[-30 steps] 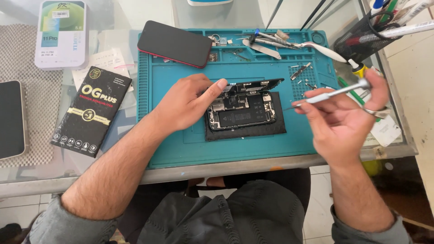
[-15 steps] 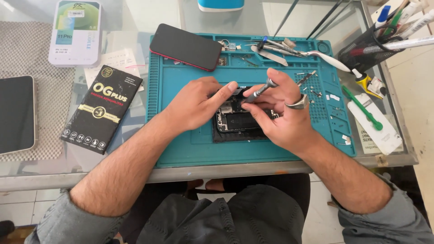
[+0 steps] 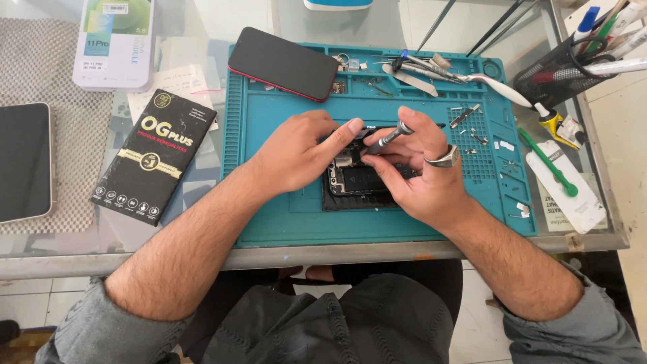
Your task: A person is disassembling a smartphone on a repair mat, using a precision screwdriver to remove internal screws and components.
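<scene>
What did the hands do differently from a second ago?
The right hand swung in from the right side of the blue mat, carrying its small screwdriver, and now tips it down onto the opened phone. The left hand stayed pressed on the phone. The grip on the screwdriver never let go.

Bright even daylight, soft shadows under hands; sharp focus, slight glare on glass table point(image 3: 202, 27).

Teal mat point(image 3: 283, 209); black box point(image 3: 151, 158), yellow lettering; grey mesh pad point(image 3: 40, 67); green-handled tool point(image 3: 547, 162).
</scene>
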